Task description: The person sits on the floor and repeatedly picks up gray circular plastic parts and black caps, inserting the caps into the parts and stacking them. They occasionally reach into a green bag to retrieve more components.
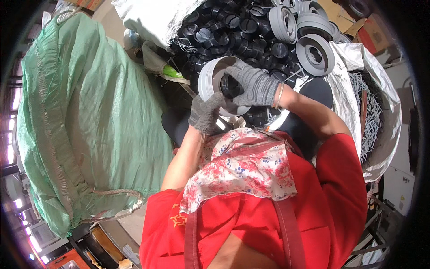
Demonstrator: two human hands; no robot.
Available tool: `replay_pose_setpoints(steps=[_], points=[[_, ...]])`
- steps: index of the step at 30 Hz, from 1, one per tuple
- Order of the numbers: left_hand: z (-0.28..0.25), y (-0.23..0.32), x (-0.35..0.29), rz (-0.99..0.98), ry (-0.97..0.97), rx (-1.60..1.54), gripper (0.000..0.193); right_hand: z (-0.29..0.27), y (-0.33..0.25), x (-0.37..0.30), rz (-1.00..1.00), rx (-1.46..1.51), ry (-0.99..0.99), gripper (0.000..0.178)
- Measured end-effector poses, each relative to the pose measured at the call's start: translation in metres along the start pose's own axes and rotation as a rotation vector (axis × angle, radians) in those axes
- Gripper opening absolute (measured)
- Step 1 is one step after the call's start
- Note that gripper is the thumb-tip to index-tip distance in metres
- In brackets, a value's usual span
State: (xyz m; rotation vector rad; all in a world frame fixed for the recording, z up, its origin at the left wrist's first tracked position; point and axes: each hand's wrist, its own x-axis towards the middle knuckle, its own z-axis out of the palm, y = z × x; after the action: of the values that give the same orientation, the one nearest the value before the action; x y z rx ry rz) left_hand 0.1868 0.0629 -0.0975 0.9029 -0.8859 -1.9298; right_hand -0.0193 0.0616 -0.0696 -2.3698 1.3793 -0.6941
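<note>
My left hand (pixel 206 113), in a grey knit glove, is closed on the near-left rim of a light grey ridged plastic ring (pixel 207 78). The ring is tilted, its open side turned toward my right hand. My right hand (pixel 257 83), gloved the same way, grips a black threaded plastic plug (pixel 229 86) at the ring's opening. Whether the plug touches the ring inside cannot be made out. Beyond my hands lies a heap of black threaded plugs (pixel 242 42). Several grey plastic rings (pixel 315 54) are piled at the far right of the heap.
A large green woven sack (pixel 103 107) stands on my left, with a rope (pixel 116 192) near its bottom. To my right is a white sack (pixel 389 96) holding many thin grey plastic pieces (pixel 371 116). Another white sack (pixel 154 18) lies at the far side, and a cardboard box (pixel 375 33) at far right.
</note>
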Motion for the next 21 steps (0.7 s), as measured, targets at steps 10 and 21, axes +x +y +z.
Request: replay_pose_setpoints(steps=[10, 21], points=[[0.019, 0.018, -0.009, -0.134, -0.009, -0.08, 0.041, -0.005, -0.007, -0.01, -0.105, 0.085, -0.013, 0.067], [0.009, -0.004, -0.01, 1.311, -0.443, 1.299, 0.072, 0.077, 0.066, -0.036, -0.117, 1.193, -0.117, 0.041]])
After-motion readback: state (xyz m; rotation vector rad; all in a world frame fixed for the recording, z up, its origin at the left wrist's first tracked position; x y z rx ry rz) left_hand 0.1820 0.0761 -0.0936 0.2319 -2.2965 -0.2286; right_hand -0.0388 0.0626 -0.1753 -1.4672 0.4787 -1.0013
